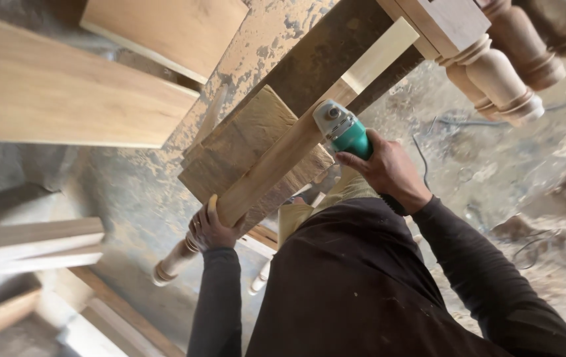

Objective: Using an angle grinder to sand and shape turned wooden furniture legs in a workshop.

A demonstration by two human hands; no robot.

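A long wooden slat lies slanted across a rough wooden board on a workbench. My left hand grips the slat's near end. My right hand holds a green angle grinder, whose grey head rests on the slat about midway along it. The slat's far end looks paler than the rest. My dark sleeves and torso fill the lower middle of the view.
Turned wooden legs stick out at the top right. Large planks lean at the upper left, more boards at the left. A turned leg lies below the board. Cables trail on the dusty floor at the right.
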